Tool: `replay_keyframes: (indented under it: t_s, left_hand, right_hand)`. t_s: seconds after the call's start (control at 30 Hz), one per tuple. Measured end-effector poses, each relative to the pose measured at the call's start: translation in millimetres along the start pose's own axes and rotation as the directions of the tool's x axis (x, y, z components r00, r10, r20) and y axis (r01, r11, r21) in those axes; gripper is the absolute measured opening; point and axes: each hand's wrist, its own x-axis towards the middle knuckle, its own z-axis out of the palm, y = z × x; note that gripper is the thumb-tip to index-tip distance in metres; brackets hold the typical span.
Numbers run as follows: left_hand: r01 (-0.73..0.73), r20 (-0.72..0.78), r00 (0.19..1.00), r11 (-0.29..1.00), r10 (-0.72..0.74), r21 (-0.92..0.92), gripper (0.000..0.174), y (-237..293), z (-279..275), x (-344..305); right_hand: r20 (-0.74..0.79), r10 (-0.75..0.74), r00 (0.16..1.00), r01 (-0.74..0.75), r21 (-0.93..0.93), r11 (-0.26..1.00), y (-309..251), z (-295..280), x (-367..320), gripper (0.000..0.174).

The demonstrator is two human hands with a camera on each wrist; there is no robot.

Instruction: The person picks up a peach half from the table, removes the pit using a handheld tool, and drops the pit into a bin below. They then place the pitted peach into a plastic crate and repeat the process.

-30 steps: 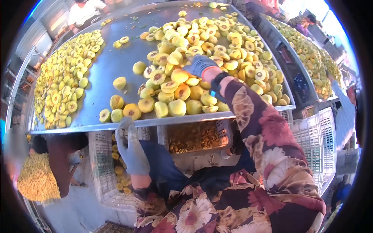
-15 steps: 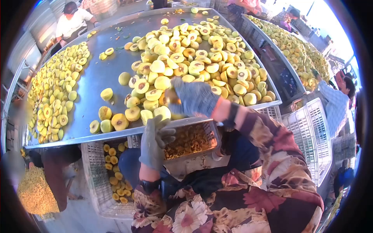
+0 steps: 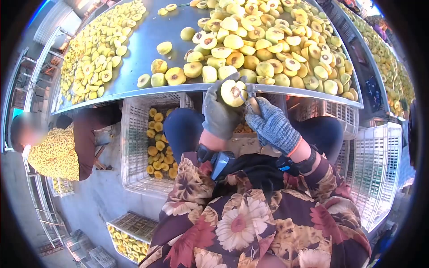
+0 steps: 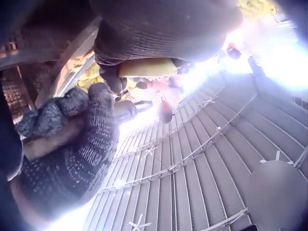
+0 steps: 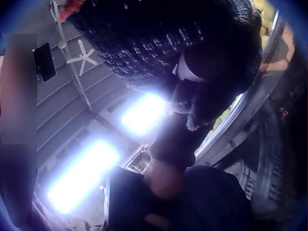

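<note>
In the head view my gloved left hand (image 3: pixel 220 114) holds up a yellow peach half (image 3: pixel 233 93), its cut face with the brown centre turned towards me. My right hand (image 3: pixel 275 128), in a blue-grey knit glove, grips a pitting tool by its wooden handle (image 3: pixel 254 106). The tool's thin metal end is at the right side of the cut face. From the left wrist, the tool's metal collar (image 4: pixel 126 110) sticks out of the right fist, just below the peach half's edge (image 4: pixel 148 68). The right wrist view is dark, with the glove (image 5: pixel 159 48) covering the work.
A metal table (image 3: pixel 149 42) bears a large heap of peach halves (image 3: pixel 268 44) and another pile (image 3: pixel 96 58) at left. Below it stands a white crate (image 3: pixel 134 178) with pitted halves. Empty-looking crates (image 3: pixel 375 169) lean at right. Another person (image 3: pixel 56 152) sits at left.
My right hand has drawn back from the heap to the table's front edge and now meets the left hand. The left hand has come up holding a peach half. The head view has tipped downward.
</note>
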Motion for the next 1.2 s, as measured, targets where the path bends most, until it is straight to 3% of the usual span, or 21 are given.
replay_keyframes:
  t_s: [0.03,0.07,0.13,0.17,0.23,0.33,0.43,0.57,0.6,0.67,0.73,0.87,0.97,1.03,1.07,1.2]
  left_hand:
    - [0.062,0.009,0.998,0.992,-0.061,-0.107,0.034,1,2,-2]
    - [0.186,0.009,0.980,0.905,-0.197,-0.382,0.033,3,3,-4]
    - [0.335,0.114,0.896,0.483,-0.429,-0.809,0.031,4,6,-7]
    - [0.326,0.131,0.877,0.372,-0.462,-0.869,0.031,2,7,-7]
    - [0.286,0.177,0.836,0.136,-0.519,-0.949,0.033,-4,9,-9]
    - [0.275,0.146,0.842,0.180,-0.519,-0.944,0.036,-3,9,-10]
    - [0.288,0.067,0.844,0.344,-0.532,-0.894,0.035,-8,12,-12]
    - [0.363,0.097,0.809,0.363,-0.579,-0.858,0.031,-9,7,-12]
    - [0.365,0.091,0.807,0.371,-0.584,-0.854,0.031,-12,9,-12]
    - [0.370,0.038,0.830,0.498,-0.557,-0.784,0.030,-13,10,-16]
    - [0.343,-0.045,0.883,0.708,-0.467,-0.617,0.031,-12,10,-19]
    - [0.415,0.106,0.829,0.477,-0.549,-0.775,0.035,-10,5,-16]
    - [0.390,0.194,0.795,0.240,-0.574,-0.889,0.047,-11,7,-13]
    - [0.344,0.274,0.783,0.021,-0.559,-0.939,0.047,-8,7,-9]
    - [0.329,0.281,0.766,-0.022,-0.578,-0.944,0.047,-8,8,-10]
    - [0.280,0.290,0.713,-0.119,-0.639,-0.953,0.046,-3,12,-10]
  right_hand:
    - [0.028,0.016,0.999,-0.018,0.058,0.998,-1,3,1,0.039]
    - [0.062,0.053,0.997,-0.056,0.044,0.997,-4,4,3,0.039]
    - [0.129,0.124,0.984,-0.126,0.009,0.992,-13,1,7,0.041]
    - [0.018,-0.046,0.999,0.047,-0.043,0.998,-1,11,7,0.041]
    - [0.044,-0.070,0.997,0.076,-0.129,0.989,-1,14,8,0.042]
    - [0.087,-0.094,0.992,0.113,-0.251,0.961,-11,14,7,0.041]
    - [0.143,-0.071,0.987,0.120,-0.372,0.920,-18,15,5,0.040]
    - [0.226,0.080,0.971,0.044,-0.496,0.867,-14,18,5,0.041]
    - [0.247,0.034,0.969,0.097,-0.498,0.862,-14,18,5,0.041]
    - [0.286,-0.055,0.956,0.197,-0.496,0.846,-15,16,4,0.043]
    - [0.290,-0.047,0.956,0.192,-0.497,0.846,-12,17,1,0.043]
    - [0.256,-0.081,0.963,0.176,-0.377,0.909,1,23,0,0.046]
    - [0.048,-0.144,0.988,0.150,-0.166,0.975,3,32,-7,0.043]
    - [-0.076,-0.125,0.989,0.113,-0.152,0.982,2,41,-11,0.047]
    - [-0.133,-0.112,0.985,0.094,-0.140,0.986,1,43,-13,0.049]
    - [-0.064,-0.118,0.991,0.104,-0.190,0.976,-7,39,-11,0.047]
